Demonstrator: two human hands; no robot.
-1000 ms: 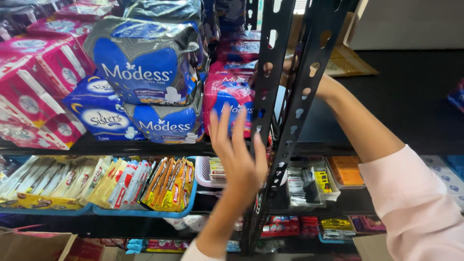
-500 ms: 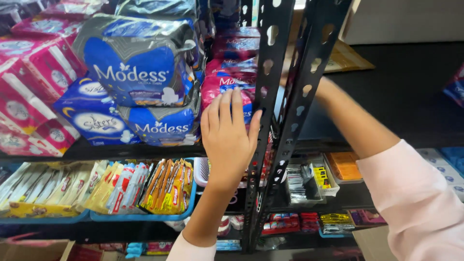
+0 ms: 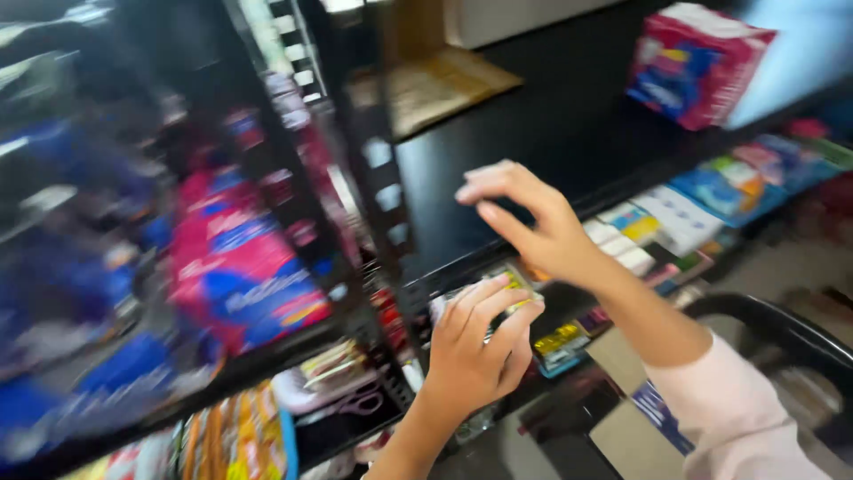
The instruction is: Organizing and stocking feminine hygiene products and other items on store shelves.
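- Small yellow-and-green packet (image 3: pixel 514 286) sits at the front edge of the lower shelf, just right of the black upright post (image 3: pixel 378 191); left hand (image 3: pixel 475 351) is on it, fingers curled over its top
- Left grip: fingers bent around the packet, touching it; whether it is truly clasped or only pressed I cannot tell, the frame is smeared
- Right hand (image 3: pixel 533 222) hovers just above and to the right, over the edge of the black shelf board (image 3: pixel 569 133); its grip is released, fingers spread and slightly hooked, holding nothing
- Pale pink sleeve (image 3: pixel 729 418) covers the right forearm, which crosses in from the lower right
- Further out: pink-and-blue soft pack (image 3: pixel 244 267) on the shelf left of the post, strongly blurred; another pink-and-blue pack (image 3: pixel 697 62) stands alone at the far right of the board
- Lower tier right: a row of small coloured boxes (image 3: pixel 684 213); lower left, yellow sachets (image 3: pixel 235 436) in a tray
- Risk, as judged: the packet lies at the very lip, so a loose fingertip hold could tip it off the shelf
- Risk: the forearms are close together, so the right wrist could knock the left hand
- Risk: the view itself is swinging fast, so a reach may land off target and knock the neighbouring packets
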